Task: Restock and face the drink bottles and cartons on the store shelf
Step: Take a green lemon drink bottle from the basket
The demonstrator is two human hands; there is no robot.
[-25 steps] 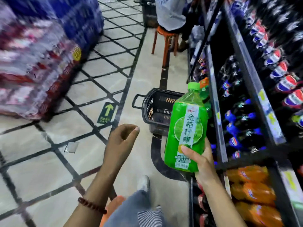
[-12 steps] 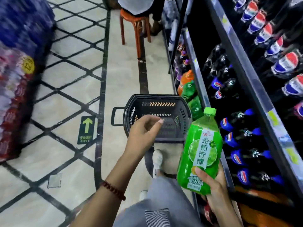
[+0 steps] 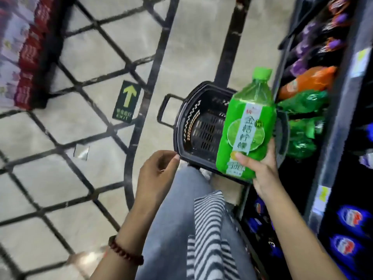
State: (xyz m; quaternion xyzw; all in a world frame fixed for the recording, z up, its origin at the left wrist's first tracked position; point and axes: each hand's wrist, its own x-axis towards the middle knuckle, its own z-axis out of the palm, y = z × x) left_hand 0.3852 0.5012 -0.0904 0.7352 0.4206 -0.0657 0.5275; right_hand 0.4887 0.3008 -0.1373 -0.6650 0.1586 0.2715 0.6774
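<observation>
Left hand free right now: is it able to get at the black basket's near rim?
Probably yes. The left hand holds nothing and hovers just beside the black basket rim, nothing between them; the green bottle sits in the right hand.

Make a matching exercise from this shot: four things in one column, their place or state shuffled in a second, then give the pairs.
Things:
1. green bottle
2. black basket
3. left hand
4. orange bottle

Places or states:
A. lying on the shelf
B. standing on the floor
C. gripped by the right hand
D. holding nothing, fingers loosely curled

Pairs: 1-C, 2-B, 3-D, 4-A
</observation>
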